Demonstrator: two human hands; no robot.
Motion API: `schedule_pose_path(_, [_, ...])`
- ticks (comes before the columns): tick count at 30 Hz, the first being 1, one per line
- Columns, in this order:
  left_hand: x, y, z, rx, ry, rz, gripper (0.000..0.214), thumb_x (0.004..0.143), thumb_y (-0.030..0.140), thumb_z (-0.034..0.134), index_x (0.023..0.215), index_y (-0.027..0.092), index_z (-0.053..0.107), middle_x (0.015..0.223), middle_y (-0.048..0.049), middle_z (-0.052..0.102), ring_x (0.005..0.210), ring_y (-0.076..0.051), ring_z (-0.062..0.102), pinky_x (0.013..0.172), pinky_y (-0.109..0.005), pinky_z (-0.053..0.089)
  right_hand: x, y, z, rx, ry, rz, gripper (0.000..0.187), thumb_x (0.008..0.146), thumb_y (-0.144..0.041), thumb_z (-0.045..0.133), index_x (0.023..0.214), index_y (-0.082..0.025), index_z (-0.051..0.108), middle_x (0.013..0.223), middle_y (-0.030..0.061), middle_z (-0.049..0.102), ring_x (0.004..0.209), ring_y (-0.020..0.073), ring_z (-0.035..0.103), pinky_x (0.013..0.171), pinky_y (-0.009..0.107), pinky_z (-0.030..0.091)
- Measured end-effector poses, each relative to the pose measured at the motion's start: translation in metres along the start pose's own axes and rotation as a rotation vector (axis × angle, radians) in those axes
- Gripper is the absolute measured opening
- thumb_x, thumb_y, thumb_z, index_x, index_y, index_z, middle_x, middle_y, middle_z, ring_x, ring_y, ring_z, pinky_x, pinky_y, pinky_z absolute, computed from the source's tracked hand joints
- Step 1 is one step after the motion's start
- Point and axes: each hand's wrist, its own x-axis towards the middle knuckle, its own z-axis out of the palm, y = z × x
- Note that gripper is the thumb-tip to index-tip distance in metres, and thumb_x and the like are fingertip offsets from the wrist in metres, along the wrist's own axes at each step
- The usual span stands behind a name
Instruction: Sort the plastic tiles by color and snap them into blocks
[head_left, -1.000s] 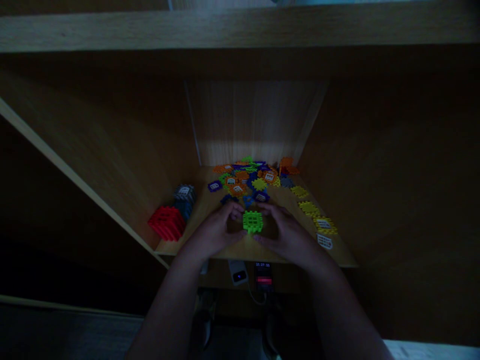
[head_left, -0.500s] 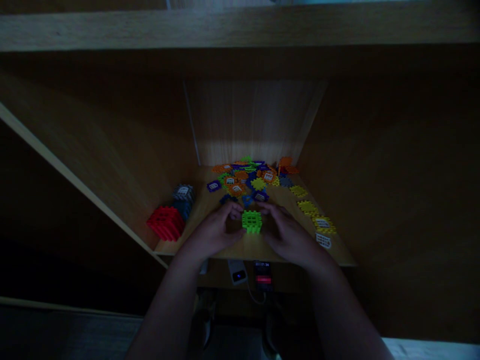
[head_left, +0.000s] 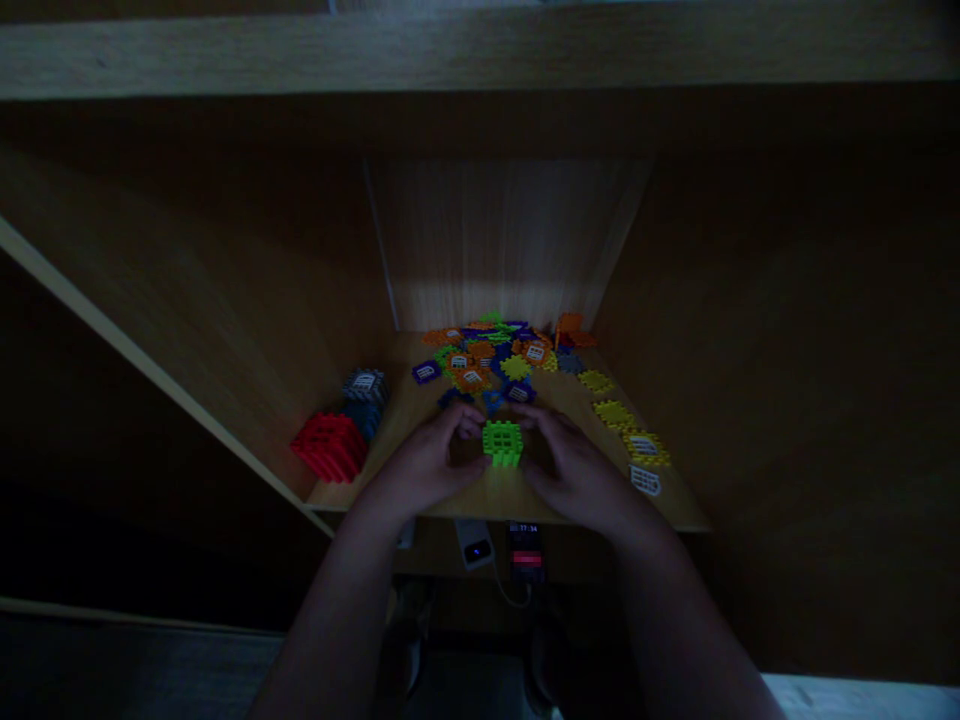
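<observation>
A bright green cube of interlocking plastic tiles (head_left: 502, 443) sits on the wooden shelf board (head_left: 525, 495) near its front edge. My left hand (head_left: 424, 465) curls round the cube's left side and my right hand (head_left: 574, 465) curls round its right side, fingertips meeting it at the top. Both hands grip it together. Behind the cube lies a heap of loose orange, blue, green and yellow tiles (head_left: 495, 355).
A red tile cube (head_left: 330, 447) and a dark blue-grey cube (head_left: 365, 395) stand at the left. Several yellow tiles (head_left: 630, 425) and a white one (head_left: 646, 481) lie along the right. Wooden walls close in on both sides. Two small devices (head_left: 502, 548) sit below the shelf.
The view has drifted slightly; both hands and the green cube stay together, shifted a little upward in the picture. Nothing was let go.
</observation>
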Motion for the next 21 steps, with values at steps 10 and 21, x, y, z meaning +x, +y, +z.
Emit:
schedule_pose_path(10, [-0.0001,0.0023,-0.0007,-0.005,0.001,0.004,0.037,0.091,0.022,0.078,0.124,0.024,0.061,0.118,-0.0054,0.072,0.112,-0.022,0.069,0.104,-0.039,0.056,-0.0004,-0.0003,-0.0003,0.031,0.024,0.003,0.067,0.093,-0.018,0.066,0.157,-0.027,0.048,0.148,0.0134,0.066,0.138,0.0313,0.063,0.121,0.056,0.049])
schedule_pose_path(21, [-0.0014,0.0048,-0.0043,0.043,-0.011,0.01,0.043,0.089,0.02,0.08,0.126,0.025,0.061,0.127,-0.0053,0.071,0.122,-0.024,0.068,0.113,-0.041,0.053,-0.0023,-0.0022,-0.0062,0.071,-0.038,-0.009,0.077,0.087,-0.016,0.069,0.16,-0.026,0.045,0.16,0.0131,0.057,0.153,0.0322,0.051,0.13,0.057,0.04])
